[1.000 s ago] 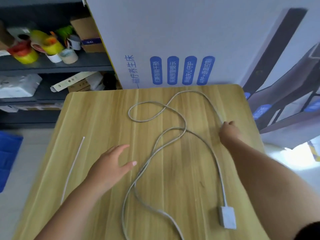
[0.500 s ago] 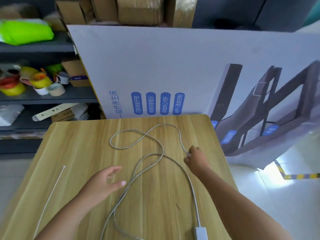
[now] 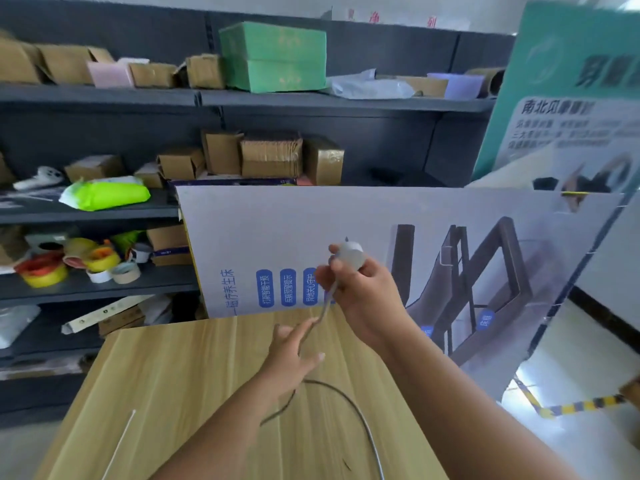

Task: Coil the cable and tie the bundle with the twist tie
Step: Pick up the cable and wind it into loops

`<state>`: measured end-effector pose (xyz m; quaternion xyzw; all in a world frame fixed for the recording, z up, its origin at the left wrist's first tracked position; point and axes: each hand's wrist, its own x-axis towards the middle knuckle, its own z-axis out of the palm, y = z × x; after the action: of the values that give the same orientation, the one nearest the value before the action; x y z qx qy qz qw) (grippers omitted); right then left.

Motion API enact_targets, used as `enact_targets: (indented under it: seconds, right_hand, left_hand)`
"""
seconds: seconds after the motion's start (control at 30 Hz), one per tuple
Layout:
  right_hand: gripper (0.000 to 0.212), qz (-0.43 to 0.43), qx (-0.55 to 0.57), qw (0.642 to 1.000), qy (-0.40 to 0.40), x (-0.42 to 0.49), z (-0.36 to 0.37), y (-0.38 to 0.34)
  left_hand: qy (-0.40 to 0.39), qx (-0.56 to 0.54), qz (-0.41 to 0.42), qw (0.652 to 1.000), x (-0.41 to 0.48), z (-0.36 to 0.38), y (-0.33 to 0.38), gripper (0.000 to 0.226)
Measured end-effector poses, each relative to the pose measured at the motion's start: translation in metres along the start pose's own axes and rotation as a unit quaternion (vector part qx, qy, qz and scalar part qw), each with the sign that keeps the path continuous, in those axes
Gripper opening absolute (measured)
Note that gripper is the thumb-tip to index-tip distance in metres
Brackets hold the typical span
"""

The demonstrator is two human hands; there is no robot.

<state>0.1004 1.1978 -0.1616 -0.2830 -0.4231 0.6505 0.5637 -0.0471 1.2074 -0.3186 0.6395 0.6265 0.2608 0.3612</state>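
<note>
My right hand (image 3: 367, 292) is raised above the far edge of the wooden table (image 3: 194, 382) and holds the round white end (image 3: 350, 254) of the grey cable. The cable (image 3: 360, 417) runs down from that hand, past the fingers of my left hand (image 3: 291, 355), then curves over the table to the lower right. My left hand has its fingers spread and touches the hanging stretch of cable; whether it grips it is unclear. The white twist tie (image 3: 121, 445) lies straight on the table's left side, apart from both hands.
A large printed cardboard panel (image 3: 381, 220) stands along the table's far edge. Behind and left, dark shelves (image 3: 104, 98) hold cardboard boxes, tape rolls (image 3: 45, 268) and a green box (image 3: 273, 57). Floor with striped tape (image 3: 581, 407) lies to the right.
My right hand took hold of the cable's end and lifted it off the table. My left hand moved up to the hanging cable. The view tilted upward.
</note>
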Motion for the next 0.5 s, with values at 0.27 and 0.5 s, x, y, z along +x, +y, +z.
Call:
enact_targets:
  seconds: [0.27,0.5]
  right_hand:
    - [0.022,-0.161,0.035,0.986,0.037,0.014,0.046,-0.119]
    - [0.028,-0.243,-0.366,0.86,0.259,0.023,-0.027,-0.118]
  left_hand:
    - [0.02,0.021,0.006,1.0,-0.025,-0.025,0.005,0.03]
    - [0.035,-0.095,0.032,0.994,-0.052,-0.092,-0.012,0.023]
